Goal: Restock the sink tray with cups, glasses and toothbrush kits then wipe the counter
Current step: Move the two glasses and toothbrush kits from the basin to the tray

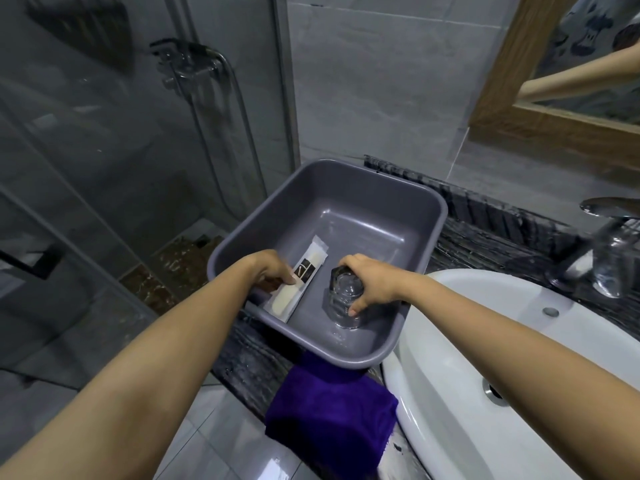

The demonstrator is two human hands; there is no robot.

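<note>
A grey plastic tray (pixel 367 199) stands on the dark stone counter (pixel 485 244) left of the sink. Inside it, at the near left, lies a white and black toothbrush kit (pixel 304 271); my left hand (pixel 273 268) pinches its middle. My right hand (pixel 370 282) grips a clear glass (pixel 343 303) from above, the glass standing on the tray's floor at the near right. The far half of the tray holds nothing.
A purple cloth (pixel 332 417) hangs over the counter's front edge below the tray. The white sink (pixel 485 341) lies to the right, with a chrome tap (pixel 609 209) and another clear glass (pixel 613 261) behind it. A glass shower screen (pixel 104 168) stands at left.
</note>
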